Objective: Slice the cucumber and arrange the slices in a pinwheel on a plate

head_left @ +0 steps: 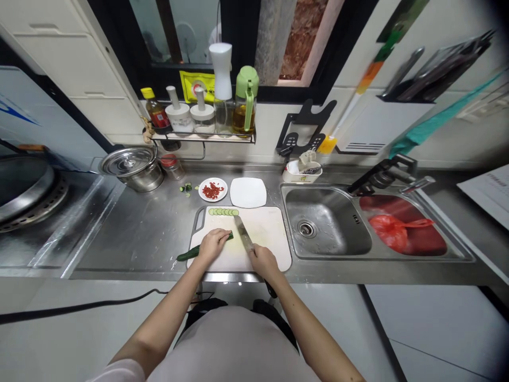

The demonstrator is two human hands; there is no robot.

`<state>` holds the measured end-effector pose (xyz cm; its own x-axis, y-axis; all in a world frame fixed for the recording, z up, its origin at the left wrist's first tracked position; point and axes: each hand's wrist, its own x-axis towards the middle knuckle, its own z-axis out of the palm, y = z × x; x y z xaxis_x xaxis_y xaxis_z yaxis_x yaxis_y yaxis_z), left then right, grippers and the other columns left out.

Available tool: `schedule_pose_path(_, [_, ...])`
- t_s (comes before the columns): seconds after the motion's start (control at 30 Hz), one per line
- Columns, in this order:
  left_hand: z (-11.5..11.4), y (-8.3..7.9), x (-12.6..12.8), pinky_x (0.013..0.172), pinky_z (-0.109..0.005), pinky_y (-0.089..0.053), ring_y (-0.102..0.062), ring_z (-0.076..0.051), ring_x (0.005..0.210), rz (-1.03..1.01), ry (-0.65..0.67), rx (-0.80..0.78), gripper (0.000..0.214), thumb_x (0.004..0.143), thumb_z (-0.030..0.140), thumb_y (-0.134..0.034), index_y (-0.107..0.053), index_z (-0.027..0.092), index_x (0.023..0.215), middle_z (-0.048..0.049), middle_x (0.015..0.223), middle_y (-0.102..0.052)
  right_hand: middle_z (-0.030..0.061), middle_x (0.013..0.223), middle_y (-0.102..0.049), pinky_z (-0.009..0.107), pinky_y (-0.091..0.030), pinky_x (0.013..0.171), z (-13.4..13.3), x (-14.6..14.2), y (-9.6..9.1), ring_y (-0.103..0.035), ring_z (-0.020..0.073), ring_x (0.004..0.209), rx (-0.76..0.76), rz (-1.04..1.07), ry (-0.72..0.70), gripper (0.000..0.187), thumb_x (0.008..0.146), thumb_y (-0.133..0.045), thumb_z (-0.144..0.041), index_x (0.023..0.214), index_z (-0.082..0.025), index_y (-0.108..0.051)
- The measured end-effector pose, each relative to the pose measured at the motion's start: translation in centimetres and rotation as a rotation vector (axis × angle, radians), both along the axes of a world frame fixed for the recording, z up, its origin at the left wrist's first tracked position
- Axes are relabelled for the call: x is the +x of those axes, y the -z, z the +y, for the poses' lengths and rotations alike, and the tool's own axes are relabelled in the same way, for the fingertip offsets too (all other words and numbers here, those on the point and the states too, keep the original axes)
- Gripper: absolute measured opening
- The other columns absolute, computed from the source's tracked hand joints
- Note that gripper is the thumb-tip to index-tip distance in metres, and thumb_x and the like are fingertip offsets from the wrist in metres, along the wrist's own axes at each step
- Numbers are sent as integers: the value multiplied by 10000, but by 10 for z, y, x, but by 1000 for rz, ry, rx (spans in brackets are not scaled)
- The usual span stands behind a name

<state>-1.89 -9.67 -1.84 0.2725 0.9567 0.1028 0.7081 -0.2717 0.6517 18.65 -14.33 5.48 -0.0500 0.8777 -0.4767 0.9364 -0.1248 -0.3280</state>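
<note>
Left hand [213, 244] holds cucumber [191, 253]; right [264, 262], knife [244, 233] (slanted).

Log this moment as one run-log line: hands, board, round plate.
left hand: holding cucumber | right hand: gripping knife | cutting board: cucumber slices in a row near far edge | round plate: chopped red pieces

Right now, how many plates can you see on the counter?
2: the round plate holding chopped red pieces, and the squarish plate just right of it, both behind the cutting board.
</note>
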Motion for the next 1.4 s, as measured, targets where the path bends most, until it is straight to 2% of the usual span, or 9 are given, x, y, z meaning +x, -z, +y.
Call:
schedule_pose_path(0.2, [-2, 1, 1, 908, -306, -500, -622, -167, 986, 19, -13, 13, 273, 942, 295, -489, -718, 252, 1084, -30, 1027, -708, 107, 993, -700, 258, -353, 690, -1, -13, 0, -633, 203, 900, 11, 26, -21, 316, 970, -335, -296, 1047, -161, -611])
schedule_pose_path(0.47, [-3, 4, 2, 895, -296, -500, -617, -160, 974, 14, -17, 33, 264, 946, 291, -485, -712, 256, 1077, -29, 1020, -696, 123, 1031, -694, 269, -378, 732, 1, -27, 0, -632, 218, 956, 7, 22, -17, 320, 970, -331, -273, 1083, -150, -604])
schedule_pose_path(1.4, [1, 6, 2, 909, -315, -484, -612, -173, 982, 68, 9, 22, 277, 950, 281, -472, -705, 255, 1098, -42, 1003, -698, 147, 1018, -688, 288, -435, 771, 11, -46, 0, -645, 234, 981, -9, 1, -18, 308, 947, -345, -188, 1136, -116, -577])
